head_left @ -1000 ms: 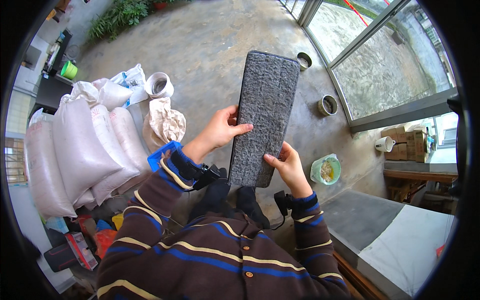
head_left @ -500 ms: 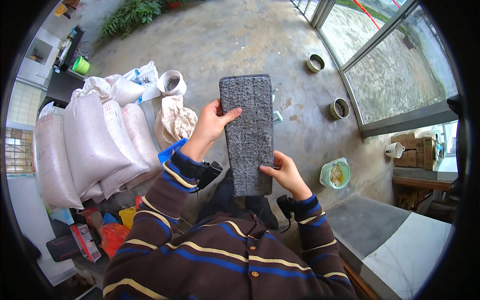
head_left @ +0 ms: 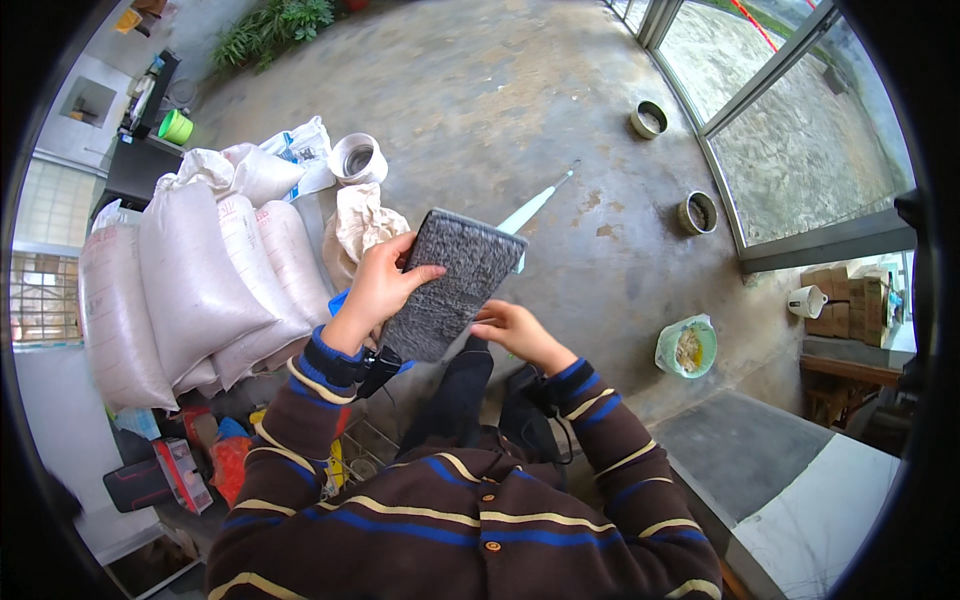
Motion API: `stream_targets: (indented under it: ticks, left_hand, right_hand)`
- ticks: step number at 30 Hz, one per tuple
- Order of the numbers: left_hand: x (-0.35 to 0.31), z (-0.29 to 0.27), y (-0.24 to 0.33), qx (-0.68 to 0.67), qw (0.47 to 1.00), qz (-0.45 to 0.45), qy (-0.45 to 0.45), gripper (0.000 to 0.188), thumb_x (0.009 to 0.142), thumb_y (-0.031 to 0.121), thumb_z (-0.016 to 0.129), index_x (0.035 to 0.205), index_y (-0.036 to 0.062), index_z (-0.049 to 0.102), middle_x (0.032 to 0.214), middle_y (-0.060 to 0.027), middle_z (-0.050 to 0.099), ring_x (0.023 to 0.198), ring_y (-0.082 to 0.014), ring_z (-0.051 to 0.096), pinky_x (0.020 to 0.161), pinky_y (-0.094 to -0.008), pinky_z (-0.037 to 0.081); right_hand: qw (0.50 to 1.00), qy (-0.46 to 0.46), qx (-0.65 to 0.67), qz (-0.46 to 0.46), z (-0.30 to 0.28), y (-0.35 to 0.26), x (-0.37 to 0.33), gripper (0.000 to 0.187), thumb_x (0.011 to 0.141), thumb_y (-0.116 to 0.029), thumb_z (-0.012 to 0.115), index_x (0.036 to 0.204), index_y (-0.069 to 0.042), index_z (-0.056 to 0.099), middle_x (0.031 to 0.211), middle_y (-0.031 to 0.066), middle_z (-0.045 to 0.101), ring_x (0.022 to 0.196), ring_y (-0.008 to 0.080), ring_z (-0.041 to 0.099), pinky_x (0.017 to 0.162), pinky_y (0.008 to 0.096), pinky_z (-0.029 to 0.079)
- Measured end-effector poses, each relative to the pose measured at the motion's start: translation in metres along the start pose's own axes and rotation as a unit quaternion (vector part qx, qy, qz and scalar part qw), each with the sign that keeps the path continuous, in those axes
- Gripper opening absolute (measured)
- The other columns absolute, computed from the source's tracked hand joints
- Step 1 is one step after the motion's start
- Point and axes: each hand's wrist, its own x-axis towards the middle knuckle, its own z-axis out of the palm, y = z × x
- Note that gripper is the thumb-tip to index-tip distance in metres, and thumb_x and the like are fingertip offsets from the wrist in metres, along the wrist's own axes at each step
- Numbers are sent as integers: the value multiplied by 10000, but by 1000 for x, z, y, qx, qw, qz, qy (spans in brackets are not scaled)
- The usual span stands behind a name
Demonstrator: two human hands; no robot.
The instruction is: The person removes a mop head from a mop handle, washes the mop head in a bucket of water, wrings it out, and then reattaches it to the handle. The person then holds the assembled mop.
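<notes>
I hold a grey mop pad [head_left: 448, 283] in front of my chest, tilted so its far end points up and to the right. My left hand [head_left: 378, 287] clasps its left edge, fingers curled over the fuzzy face and thumb behind. My right hand [head_left: 512, 328] pinches the lower right edge, so the pad sits between both hands. A white mop handle [head_left: 537, 204] sticks out from behind the pad's top corner, over the concrete floor [head_left: 520, 110]. White sacks [head_left: 210, 280] are stacked to my left, and a green bowl [head_left: 686, 346] sits on the floor to my right.
</notes>
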Motion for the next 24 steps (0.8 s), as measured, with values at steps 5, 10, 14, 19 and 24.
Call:
stream_targets:
  ticks: [5, 10, 14, 19, 24]
  left_hand:
    - [-21, -34, 17, 186, 968, 167, -34, 232, 731, -17, 685, 958, 24, 659, 865, -95, 668, 847, -273, 648, 752, -335, 489]
    - [-41, -59, 46, 255, 922, 292, -16, 299, 675, -107, 587, 906, 58, 679, 905, -76, 693, 893, -276, 661, 796, -354, 514]
    - [-61, -70, 68, 262, 903, 337, -42, 299, 678, -108, 591, 905, 63, 682, 936, -66, 703, 896, -261, 664, 799, -355, 527]
    - [-87, -77, 76, 196, 923, 324, -71, 282, 689, -97, 616, 923, 49, 675, 932, -73, 705, 887, -272, 677, 771, -377, 542]
    - [-98, -90, 65, 198, 933, 294, -62, 245, 709, -67, 643, 910, 68, 681, 944, -58, 713, 911, -260, 678, 794, -369, 541]
  right_hand:
    - [973, 171, -155, -32, -50, 26, 24, 311, 809, -33, 700, 1111, -7, 629, 985, 98, 697, 890, 195, 684, 761, 308, 551]
    - [911, 228, -332, -92, -56, 27, 70, 639, 710, 24, 669, 1312, -97, 490, 1351, 131, 487, 1218, 330, 518, 975, 419, 462]
    - [867, 214, -412, -181, -48, 17, 122, 885, 658, 29, 705, 1446, -141, 338, 1435, 159, 385, 1306, 391, 405, 1088, 447, 354]
    - [855, 120, -483, -145, -54, 39, 159, 771, 641, 35, 699, 1359, -139, 477, 1406, 163, 447, 1289, 395, 428, 1063, 436, 400]
    - [843, 75, -514, -136, -49, 65, 185, 530, 676, -2, 722, 1171, -110, 569, 1263, 152, 552, 1283, 382, 454, 1039, 466, 394]
